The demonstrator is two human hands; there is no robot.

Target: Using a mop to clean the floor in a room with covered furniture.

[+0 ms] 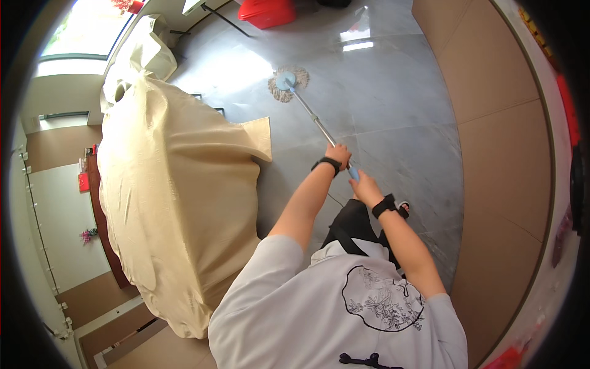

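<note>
A mop with a metal handle (325, 131) slants away from me across the floor. My left hand (339, 154) grips the metal tube partway down. Closer to my body, my right hand (366, 187) is wrapped around the blue grip (353, 173) at the handle's upper end. At the far end, the round light-blue mop plate (286, 80) with its grey-beige string mop head (300, 76) lies on the grey marbled tile floor (396, 152). Both wrists wear black bands.
Left of me stands furniture draped in a beige cloth (207, 170), one corner jutting out over the floor. A brown tiled wall (502, 152) runs along the right. Ahead are a red plastic container (267, 13) and a thin black leg (226, 20).
</note>
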